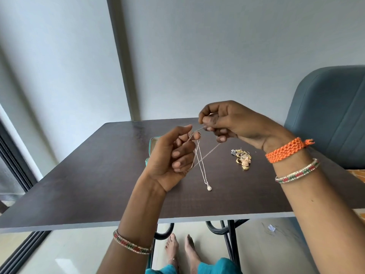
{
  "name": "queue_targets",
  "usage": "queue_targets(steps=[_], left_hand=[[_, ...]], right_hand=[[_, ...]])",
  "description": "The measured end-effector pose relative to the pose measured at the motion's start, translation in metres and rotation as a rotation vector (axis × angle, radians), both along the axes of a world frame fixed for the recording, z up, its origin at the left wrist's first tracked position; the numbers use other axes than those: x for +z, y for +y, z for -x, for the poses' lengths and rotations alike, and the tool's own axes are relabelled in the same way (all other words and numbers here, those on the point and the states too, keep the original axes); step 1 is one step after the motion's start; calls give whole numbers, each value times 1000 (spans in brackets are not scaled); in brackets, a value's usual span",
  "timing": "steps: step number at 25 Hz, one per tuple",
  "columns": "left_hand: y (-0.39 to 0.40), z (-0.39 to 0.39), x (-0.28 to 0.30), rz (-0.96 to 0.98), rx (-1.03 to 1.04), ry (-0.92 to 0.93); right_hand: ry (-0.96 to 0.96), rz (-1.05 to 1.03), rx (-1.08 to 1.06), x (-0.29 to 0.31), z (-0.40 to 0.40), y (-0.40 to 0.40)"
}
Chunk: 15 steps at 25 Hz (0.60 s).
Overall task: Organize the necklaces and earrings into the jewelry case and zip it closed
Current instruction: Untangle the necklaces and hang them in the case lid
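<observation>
A thin silver necklace (202, 171) with a small drop pendant hangs above the dark table (88, 184). My left hand (169, 159) pinches its chain between thumb and forefinger, palm towards me. Just up and to the right, my right hand (229, 125) pinches another part of the chain, which runs taut between the two hands. A heap of gold earrings (242, 158) lies on the table to the right of the pendant. The teal jewelry case (151, 149) stands behind my left hand, mostly hidden; I cannot tell what is in it.
A blue-grey chair back (325, 115) stands at the table's right side. A grey wall runs close behind the table's far edge. My bare feet (181, 252) and the table's black metal legs are under the near edge.
</observation>
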<state>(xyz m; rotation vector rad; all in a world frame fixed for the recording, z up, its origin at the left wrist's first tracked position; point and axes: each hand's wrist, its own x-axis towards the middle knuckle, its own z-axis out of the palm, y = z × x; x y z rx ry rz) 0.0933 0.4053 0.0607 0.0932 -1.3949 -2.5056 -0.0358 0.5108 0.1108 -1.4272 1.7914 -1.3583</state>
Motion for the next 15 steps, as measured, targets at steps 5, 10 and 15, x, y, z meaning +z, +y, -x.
queue_targets(steps=[5, 10, 15], left_hand=[[-11, -2, -5, -265, 225, 99], [-10, 3, -5, -526, 379, 324], [-11, 12, -16, -359, 432, 318]], right_hand=[[-420, 194, 17, -20, 13, 4], [-736, 339, 33, -48, -1, -4], [137, -35, 153, -34, -30, -11]])
